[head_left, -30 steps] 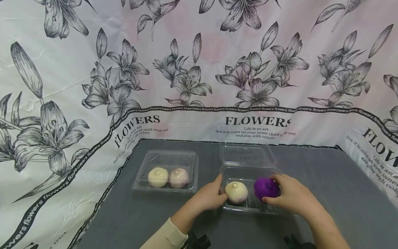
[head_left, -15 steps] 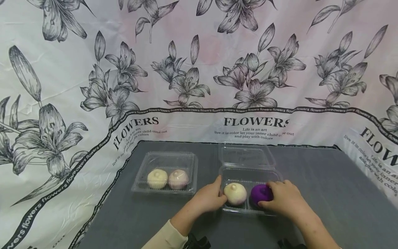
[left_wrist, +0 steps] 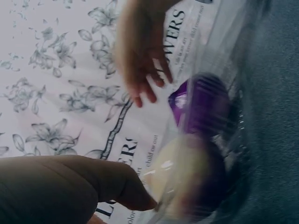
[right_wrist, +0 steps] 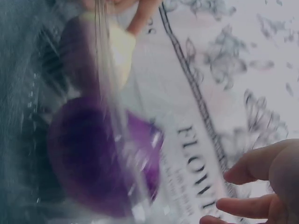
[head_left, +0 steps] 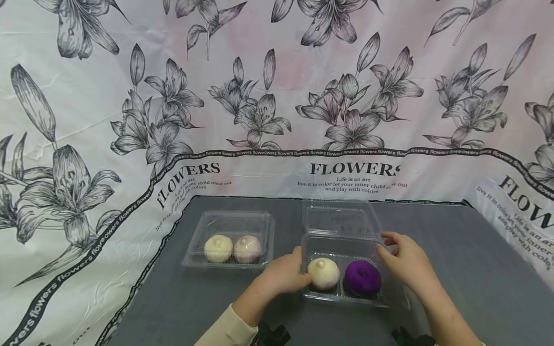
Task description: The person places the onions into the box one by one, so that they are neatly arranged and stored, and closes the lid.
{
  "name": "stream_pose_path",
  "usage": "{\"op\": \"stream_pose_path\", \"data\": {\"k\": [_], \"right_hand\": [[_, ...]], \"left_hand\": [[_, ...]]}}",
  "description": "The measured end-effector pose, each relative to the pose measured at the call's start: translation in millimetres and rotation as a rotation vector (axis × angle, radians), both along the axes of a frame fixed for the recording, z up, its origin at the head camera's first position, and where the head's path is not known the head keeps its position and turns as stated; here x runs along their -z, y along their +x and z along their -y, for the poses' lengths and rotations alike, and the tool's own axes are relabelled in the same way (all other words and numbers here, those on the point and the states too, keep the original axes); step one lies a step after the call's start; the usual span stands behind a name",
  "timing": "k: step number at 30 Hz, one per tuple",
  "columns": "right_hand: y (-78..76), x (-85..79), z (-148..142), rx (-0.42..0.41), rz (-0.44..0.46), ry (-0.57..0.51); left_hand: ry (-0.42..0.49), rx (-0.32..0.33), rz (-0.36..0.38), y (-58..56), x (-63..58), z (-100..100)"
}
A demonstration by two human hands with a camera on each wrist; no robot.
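A clear plastic clamshell box (head_left: 333,297) stands on the grey table with its lid (head_left: 342,217) raised at the back. In its left compartment sits a cream, onion-shaped bun (head_left: 323,274) with a knob on top. The right compartment holds a purple one (head_left: 363,278) of similar shape, its tip showing in the right wrist view. My left hand (head_left: 283,274) pinches the box's left side wall, thumb near the rim in the left wrist view. Above the right rim, apart from the purple bun, hovers my right hand (head_left: 409,259) with fingers spread and nothing in them.
To the left stands a second clear box (head_left: 229,221), its lid down, with a cream bun (head_left: 218,248) and a pale pink bun (head_left: 247,249) inside. A flower-printed cloth (head_left: 259,178) hangs along the table's back and sides.
My right hand set the purple bun down in the right compartment, let go and drew back up and to the right. The left hand stays at the box's left side.
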State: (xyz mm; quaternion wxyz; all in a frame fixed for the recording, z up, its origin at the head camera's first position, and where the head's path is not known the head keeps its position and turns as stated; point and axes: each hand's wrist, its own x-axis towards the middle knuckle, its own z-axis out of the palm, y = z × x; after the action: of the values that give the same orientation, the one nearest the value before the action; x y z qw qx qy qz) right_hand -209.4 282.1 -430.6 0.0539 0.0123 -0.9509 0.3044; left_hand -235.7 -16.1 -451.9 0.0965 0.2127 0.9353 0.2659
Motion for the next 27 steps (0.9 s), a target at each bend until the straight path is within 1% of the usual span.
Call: {"op": "stream_pose_path", "data": {"k": [1, 2, 4, 6, 9, 11, 12, 14, 17, 19, 21, 24, 27], "right_hand": [[-2.9, 1.9, -4.0, 0.009, 0.025, -0.044], [-5.5, 4.4, -8.5, 0.012, 0.055, -0.095], [-11.2, 10.7, -17.4, 0.007, 0.114, -0.185], [-16.6, 17.8, -25.9, -0.005, 0.166, -0.268], [-21.8, 28.0, -35.8, -0.015, 0.189, -0.349], [-23.7, 33.3, -40.3, -0.028, 0.209, -0.388], [-24.2, 35.5, -41.9, -0.037, 0.217, -0.404], [-25.3, 38.4, -43.0, -0.06, 0.26, -0.449], [-25.9, 40.4, -42.9, -0.102, 0.339, -0.529], [-26.7, 41.0, -42.4, -0.133, 0.385, -0.581], [-27.5, 41.6, -41.8, -0.171, 0.415, -0.621], [-28.7, 42.9, -41.4, -0.22, 0.45, -0.671], [-28.7, 43.7, -41.0, -0.262, 0.475, -0.693]], "left_hand": [[0.005, -0.006, 0.004, -0.9, -0.8, 1.1], [0.025, -0.014, 0.025, -1.9, -1.4, 2.1], [0.103, -0.039, 0.072, -4.8, -0.6, 3.1], [0.214, -0.067, 0.114, -8.1, 2.9, 2.4], [0.413, -0.089, 0.158, -13.1, 12.0, -1.8], [0.506, -0.108, 0.164, -15.3, 17.4, -5.7], [0.532, -0.12, 0.159, -16.3, 19.7, -7.7], [0.565, -0.151, 0.141, -17.8, 23.1, -10.1], [0.561, -0.182, 0.091, -19.5, 24.7, -11.2], [0.564, -0.196, 0.074, -20.5, 24.2, -10.8], [0.59, -0.207, 0.088, -21.0, 23.6, -10.2], [0.637, -0.24, 0.145, -21.0, 23.7, -9.8], [0.678, -0.276, 0.201, -20.5, 25.0, -10.2]]}}
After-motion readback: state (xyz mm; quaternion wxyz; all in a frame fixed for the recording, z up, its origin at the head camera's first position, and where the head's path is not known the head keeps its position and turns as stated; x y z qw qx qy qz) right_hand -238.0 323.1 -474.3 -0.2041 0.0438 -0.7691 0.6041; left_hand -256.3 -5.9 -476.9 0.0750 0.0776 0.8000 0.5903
